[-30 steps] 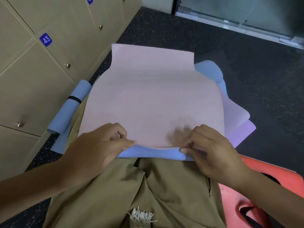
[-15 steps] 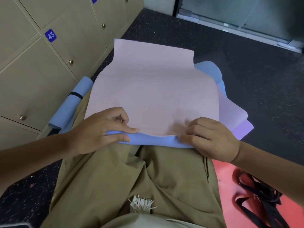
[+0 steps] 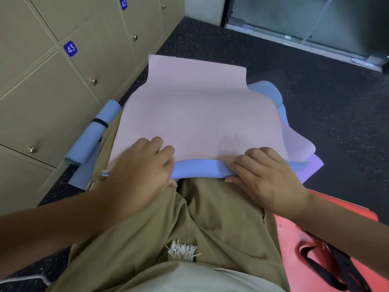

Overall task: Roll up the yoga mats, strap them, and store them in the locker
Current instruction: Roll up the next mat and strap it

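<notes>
Mat [image 3: 200,114] lengthwise away, across lap

Mat [image 3: 200,114] lies across lap, lockers [image 3: 52,91] left, rolled mat [image 3: 90,140] between.

Open dark floor [image 3: 315,114] is seen ahead and to the right of the pink mat [image 3: 200,114], so a free path is offered there. The left side is closed off by the locker wall [image 3: 52,106] (doors shut, knobs protruding), and the narrow strip at its foot is taken up by a rolled blue mat [image 3: 92,135]. The near edge of the pink mat is occupied by the left hand [image 3: 143,171] and right hand [image 3: 267,175]. At lower right, black straps [image 3: 336,268] are spread over a red mat [image 3: 294,239].
</notes>
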Demonstrator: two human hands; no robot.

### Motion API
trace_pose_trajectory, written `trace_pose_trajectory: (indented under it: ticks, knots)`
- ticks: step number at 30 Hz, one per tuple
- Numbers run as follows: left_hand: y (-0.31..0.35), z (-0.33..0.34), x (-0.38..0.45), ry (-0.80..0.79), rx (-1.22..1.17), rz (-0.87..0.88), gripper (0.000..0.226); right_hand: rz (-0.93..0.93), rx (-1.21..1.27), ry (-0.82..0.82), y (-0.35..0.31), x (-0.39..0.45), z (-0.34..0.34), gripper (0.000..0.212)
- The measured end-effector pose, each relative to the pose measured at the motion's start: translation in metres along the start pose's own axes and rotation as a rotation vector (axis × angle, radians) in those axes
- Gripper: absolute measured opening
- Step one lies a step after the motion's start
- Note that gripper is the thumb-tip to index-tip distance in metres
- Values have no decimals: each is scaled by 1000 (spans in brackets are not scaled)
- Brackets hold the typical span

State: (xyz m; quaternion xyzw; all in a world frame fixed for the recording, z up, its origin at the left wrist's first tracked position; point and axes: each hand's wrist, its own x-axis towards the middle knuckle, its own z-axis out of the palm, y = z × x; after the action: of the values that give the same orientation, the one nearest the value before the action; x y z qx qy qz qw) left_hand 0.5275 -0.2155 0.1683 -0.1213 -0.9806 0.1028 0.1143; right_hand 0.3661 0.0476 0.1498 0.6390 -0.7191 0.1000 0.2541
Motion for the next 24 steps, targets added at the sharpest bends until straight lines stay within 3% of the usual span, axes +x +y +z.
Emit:
trace_pose_trajectory:
  ticks: [3,12,19,24]
  knots:
    - [19,-3,0,-18,19,-83,52,61,-35,-11,-13,-2,0,28]
    - [35,0,2,31,-34,-295,31,326,7,-84,-32,-8,-1,21]
    - [38,14,2,158,-125,-393,16,492,142,-132,-31,-6,2,29]
    - [35,15,1,152,-273,-445,30,551,296,-108,-30,-8,4,33]
